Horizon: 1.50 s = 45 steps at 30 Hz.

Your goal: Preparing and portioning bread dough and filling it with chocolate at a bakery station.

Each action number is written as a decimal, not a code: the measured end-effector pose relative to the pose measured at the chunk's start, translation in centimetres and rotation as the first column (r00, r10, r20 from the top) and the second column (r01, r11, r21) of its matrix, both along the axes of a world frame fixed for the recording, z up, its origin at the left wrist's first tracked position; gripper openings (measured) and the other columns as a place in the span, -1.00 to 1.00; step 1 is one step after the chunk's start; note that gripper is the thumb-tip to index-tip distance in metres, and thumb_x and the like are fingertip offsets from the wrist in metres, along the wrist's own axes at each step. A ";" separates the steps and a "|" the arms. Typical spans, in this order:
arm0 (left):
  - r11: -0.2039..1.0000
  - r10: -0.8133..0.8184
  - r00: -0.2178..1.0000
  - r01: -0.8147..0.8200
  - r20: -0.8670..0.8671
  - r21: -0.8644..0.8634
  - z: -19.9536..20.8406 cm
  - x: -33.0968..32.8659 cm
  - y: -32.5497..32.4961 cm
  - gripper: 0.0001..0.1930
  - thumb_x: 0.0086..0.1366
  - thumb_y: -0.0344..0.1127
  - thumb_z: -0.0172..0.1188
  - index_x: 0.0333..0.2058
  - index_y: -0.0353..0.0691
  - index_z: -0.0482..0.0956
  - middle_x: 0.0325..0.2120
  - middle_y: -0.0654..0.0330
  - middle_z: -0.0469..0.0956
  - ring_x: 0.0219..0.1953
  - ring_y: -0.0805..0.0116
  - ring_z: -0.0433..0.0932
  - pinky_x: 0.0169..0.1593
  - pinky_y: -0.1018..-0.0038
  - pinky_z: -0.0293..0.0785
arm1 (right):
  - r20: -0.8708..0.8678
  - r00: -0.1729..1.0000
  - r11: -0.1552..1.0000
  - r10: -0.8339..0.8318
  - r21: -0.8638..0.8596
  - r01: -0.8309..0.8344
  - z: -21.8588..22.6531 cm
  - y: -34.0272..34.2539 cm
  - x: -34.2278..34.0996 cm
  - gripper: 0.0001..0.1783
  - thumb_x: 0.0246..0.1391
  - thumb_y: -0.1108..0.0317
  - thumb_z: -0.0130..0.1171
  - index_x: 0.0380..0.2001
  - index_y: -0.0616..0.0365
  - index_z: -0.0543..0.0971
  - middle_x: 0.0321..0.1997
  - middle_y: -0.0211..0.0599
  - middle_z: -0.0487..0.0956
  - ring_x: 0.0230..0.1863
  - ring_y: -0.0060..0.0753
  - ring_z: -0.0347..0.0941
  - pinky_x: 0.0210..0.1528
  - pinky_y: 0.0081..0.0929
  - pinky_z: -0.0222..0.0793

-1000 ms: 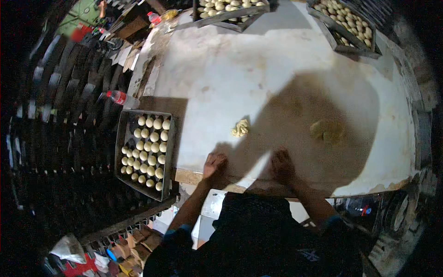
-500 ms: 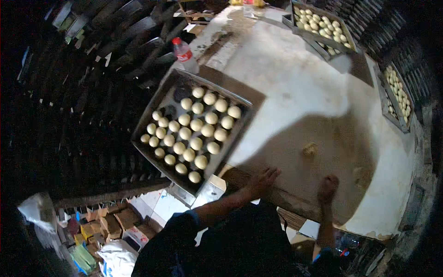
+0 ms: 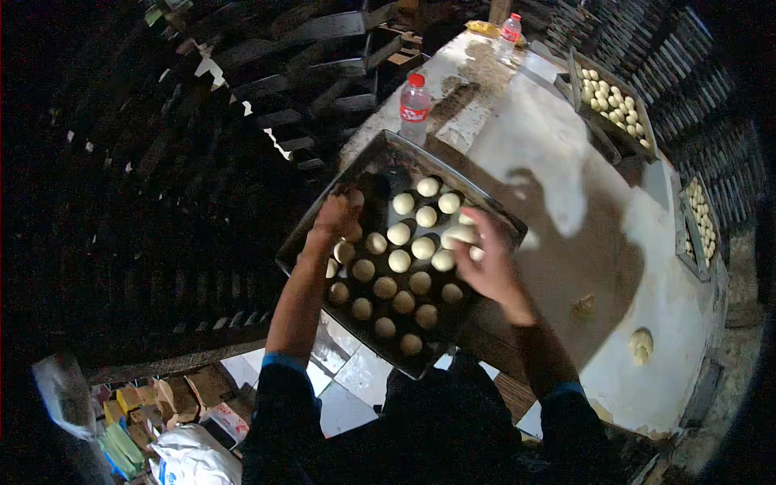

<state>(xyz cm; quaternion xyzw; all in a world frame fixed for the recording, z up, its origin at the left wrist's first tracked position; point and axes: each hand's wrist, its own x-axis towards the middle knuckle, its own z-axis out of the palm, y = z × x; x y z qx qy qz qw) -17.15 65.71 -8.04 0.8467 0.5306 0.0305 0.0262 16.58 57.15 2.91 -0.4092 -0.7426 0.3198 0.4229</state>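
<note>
A dark metal baking tray [image 3: 485, 319] full of round pale dough balls [image 3: 398, 260] lies in front of me, at the table's left edge. Over its left side my left hand [image 3: 338, 215] reaches down with curled fingers, closed at a dough ball [image 3: 356, 197] that shows past the fingertips. My right hand [image 3: 491, 263], smeared by motion, is above the tray's right side. Its thumb and fingers curve round a blurred dough ball [image 3: 459, 235]. Other balls lie close beside both hands, and some are partly hidden by them.
A clear bottle with a red cap [image 3: 415, 111] stands behind the tray. Another bottle [image 3: 511, 34] is at the table's far end. More trays of dough [image 3: 612, 101] sit along the right side. A dough scrap [image 3: 641, 346] lies on the table [image 3: 550, 133]. Boxes and bags fill the lower left.
Both hands have moved from the table's near edge up and left to over the tray. The view has shifted, so the tray stands more to the right.
</note>
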 end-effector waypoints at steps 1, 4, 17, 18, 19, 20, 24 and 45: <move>0.990 0.120 0.992 -0.117 0.042 -0.074 -1.7 -2.1 -0.6 -0.49 0.09 -0.35 0.15 0.03 -0.41 0.34 -0.07 -0.23 0.39 -0.03 -0.24 0.39 0.01 0.10 0.38 | 0.069 0.997 0.997 0.023 0.078 -0.029 0.7 1.5 -4.3 -0.53 0.04 0.36 0.21 0.02 0.21 0.35 -0.04 -0.09 0.46 -0.09 -0.19 0.47 -0.09 -0.31 0.41; 0.914 0.266 0.760 -0.394 0.593 0.096 6.0 5.8 -2.1 -0.44 0.02 -0.43 0.18 0.07 -0.33 0.33 -0.07 -0.18 0.39 0.02 -0.21 0.34 0.05 0.13 0.36 | 0.074 0.997 0.988 0.010 0.153 -0.021 -6.6 7.3 -8.7 -0.65 -0.04 0.34 0.24 -0.17 0.22 0.46 -0.09 -0.13 0.44 -0.04 -0.01 0.39 0.00 -0.24 0.33; 0.996 -0.054 0.630 -0.023 0.775 0.088 11.2 28.6 -5.8 -0.52 0.12 -0.34 0.32 0.00 -0.31 0.38 -0.21 0.07 0.44 -0.16 0.27 0.45 -0.07 0.39 0.38 | 0.335 0.566 0.657 -0.753 0.350 0.667 -16.0 -14.1 32.1 -0.64 -0.15 0.32 0.25 -0.24 0.15 0.43 -0.26 -0.08 0.46 -0.19 0.03 0.39 -0.05 -0.03 0.30; 0.984 -0.164 0.615 0.156 0.772 0.085 11.8 35.8 -6.2 -0.48 0.06 -0.27 0.38 -0.03 -0.30 0.41 -0.22 0.06 0.44 -0.16 0.24 0.45 -0.08 0.37 0.39 | 0.338 0.494 0.594 -0.801 0.354 0.722 -16.7 -17.6 36.5 -0.64 -0.15 0.32 0.25 -0.24 0.15 0.43 -0.26 -0.08 0.46 -0.19 0.03 0.39 -0.05 -0.03 0.30; 0.921 -0.234 0.574 0.388 0.785 -0.009 12.7 42.6 -7.3 -0.47 0.05 -0.23 0.39 -0.04 -0.32 0.42 -0.20 0.06 0.46 -0.15 0.21 0.46 -0.07 0.34 0.42 | 0.366 0.354 0.485 -0.861 0.379 0.788 -17.5 -21.0 40.4 -0.78 -0.06 0.32 0.16 -0.35 0.18 0.45 -0.36 -0.11 0.45 -0.30 0.01 0.39 -0.18 -0.08 0.29; 0.838 -0.440 0.627 0.545 0.642 0.042 11.5 48.8 -7.8 -0.48 0.07 -0.17 0.37 -0.04 -0.27 0.45 -0.18 0.07 0.47 -0.16 0.16 0.49 -0.08 0.29 0.45 | 0.391 0.210 0.374 -0.896 0.408 0.833 -18.1 -24.3 44.0 -0.83 0.03 0.31 0.08 -0.46 0.21 0.48 -0.47 -0.13 0.45 -0.41 -0.02 0.38 -0.30 -0.13 0.29; 0.480 -0.396 0.496 0.829 0.773 -0.286 2.8 73.5 -15.8 -0.54 0.17 -0.10 0.28 0.00 -0.14 0.47 -0.07 0.03 0.45 -0.07 0.08 0.47 0.00 0.24 0.42 | 0.196 0.028 0.108 -0.980 0.410 0.906 -20.9 -34.9 52.0 -0.82 0.05 0.30 0.04 -0.45 0.20 0.48 -0.47 -0.12 0.45 -0.39 -0.01 0.39 -0.27 -0.14 0.28; 0.567 -0.347 0.860 0.511 0.375 -0.646 -6.6 79.2 -21.7 -0.41 0.25 0.18 0.02 -0.09 -0.30 0.53 -0.26 -0.20 0.53 -0.17 -0.15 0.50 -0.05 0.06 0.37 | 0.397 -0.255 -0.154 -0.882 0.269 0.951 -20.7 -34.7 52.0 -0.74 -0.06 0.30 0.18 -0.32 0.22 0.46 -0.19 0.01 0.45 -0.08 0.06 0.34 0.03 -0.04 0.19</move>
